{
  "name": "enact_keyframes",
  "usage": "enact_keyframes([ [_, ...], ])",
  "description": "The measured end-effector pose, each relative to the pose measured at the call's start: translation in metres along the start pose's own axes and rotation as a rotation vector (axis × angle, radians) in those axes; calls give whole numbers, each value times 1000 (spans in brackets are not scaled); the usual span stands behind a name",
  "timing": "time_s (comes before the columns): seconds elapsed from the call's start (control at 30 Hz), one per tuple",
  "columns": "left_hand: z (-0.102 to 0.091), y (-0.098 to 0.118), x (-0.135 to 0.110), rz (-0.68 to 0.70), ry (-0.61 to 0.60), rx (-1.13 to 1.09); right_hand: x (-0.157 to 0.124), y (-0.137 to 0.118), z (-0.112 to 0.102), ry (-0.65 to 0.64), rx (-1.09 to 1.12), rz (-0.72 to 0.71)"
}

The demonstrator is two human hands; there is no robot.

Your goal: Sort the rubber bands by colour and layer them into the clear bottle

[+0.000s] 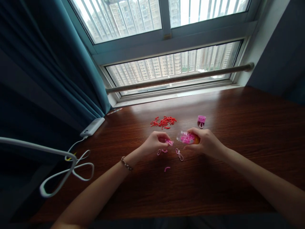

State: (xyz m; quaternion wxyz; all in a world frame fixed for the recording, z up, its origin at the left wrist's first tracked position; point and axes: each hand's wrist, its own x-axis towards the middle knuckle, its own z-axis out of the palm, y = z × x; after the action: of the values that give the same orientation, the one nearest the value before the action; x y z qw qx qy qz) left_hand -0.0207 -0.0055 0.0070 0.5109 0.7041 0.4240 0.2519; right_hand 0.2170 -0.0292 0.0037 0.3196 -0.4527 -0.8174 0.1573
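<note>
My right hand [206, 141] is closed around a small clear container [186, 137] filled with pink rubber bands, held tipped on its side just above the wooden table [238, 133]. My left hand [155, 142] pinches a pink band [169, 142] close to the container's mouth. A few loose pink bands [179, 154] lie on the wood under and between my hands, one more [167, 168] a little nearer me. A heap of red bands [164, 121] sits farther back. A pink lid [201, 119] rests behind my right hand.
A white power bank [92, 127] lies at the table's left edge with a white cable [71, 168] looping off it. A teal curtain [59, 63] hangs at the left. The window [171, 63] with a metal rail runs along the back.
</note>
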Motion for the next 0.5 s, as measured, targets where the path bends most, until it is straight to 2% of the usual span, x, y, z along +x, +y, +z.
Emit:
enact_keyframes([
  [0.13, -7, 17, 3, 111, 53, -99, -2, 0, 2, -44, -60, 14],
  [0.23, -1, 24, 2, 164, 47, -93, -3, -3, 3, -71, -80, -19],
  [0.37, 9, 24, -3, 174, 21, -80, -5, -8, 8, -82, -61, -72],
  [0.5, 14, 19, -8, 242, 154, 54, -7, -9, 13, -70, -42, -99],
])
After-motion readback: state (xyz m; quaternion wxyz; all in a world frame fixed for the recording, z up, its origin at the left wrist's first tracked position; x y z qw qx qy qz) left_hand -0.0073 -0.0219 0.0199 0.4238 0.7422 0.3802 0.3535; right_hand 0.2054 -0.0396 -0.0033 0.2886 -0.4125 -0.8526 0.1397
